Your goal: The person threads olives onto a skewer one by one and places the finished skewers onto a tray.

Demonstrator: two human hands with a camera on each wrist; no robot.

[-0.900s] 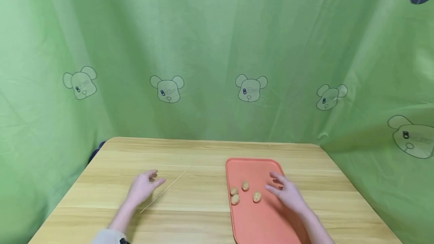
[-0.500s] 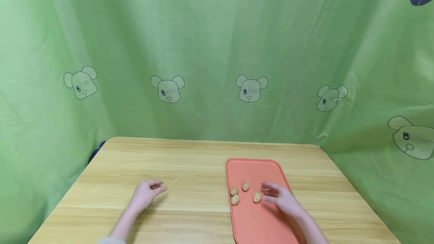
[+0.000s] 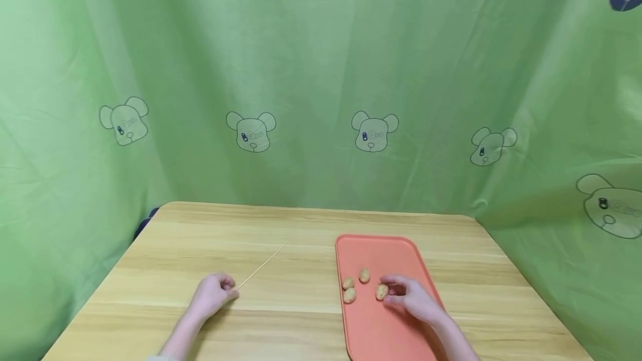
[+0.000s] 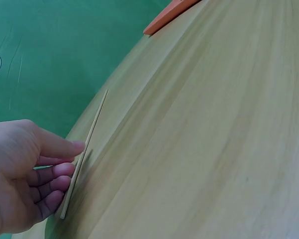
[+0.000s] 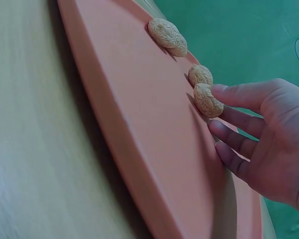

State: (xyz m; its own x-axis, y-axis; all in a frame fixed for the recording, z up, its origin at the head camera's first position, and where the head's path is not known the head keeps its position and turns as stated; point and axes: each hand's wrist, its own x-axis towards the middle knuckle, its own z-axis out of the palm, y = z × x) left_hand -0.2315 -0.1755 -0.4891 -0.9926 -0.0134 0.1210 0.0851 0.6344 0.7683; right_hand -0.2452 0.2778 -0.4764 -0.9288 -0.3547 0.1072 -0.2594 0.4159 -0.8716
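On the right, my right hand [image 3: 413, 298] is over the coral tray [image 3: 371, 330], its thumb and index finger pinching a tan, wrinkled walnut [image 5: 208, 100]. This walnut appears still low over the tray. Further walnuts [image 3: 349, 295] lie near the tray's left side, two of them close together and one [image 3: 364, 276] a little apart. On the left, my left hand [image 3: 213, 296] pinches a thin wooden stick [image 4: 95, 119] between thumb and fingers. The stick slants away to the upper right in the head view, with its near end hidden behind the hand there.
The tray rests on a wood-grain table [image 3: 296, 272] and has a raised rim. Bare tabletop lies between the stick and the tray. A green curtain [image 3: 311, 177] with bear-face prints hangs behind and at both sides.
My left hand has come down onto the stick and now pinches it. My right hand has moved left and lower to the nearest walnut, its fingers closing round it.
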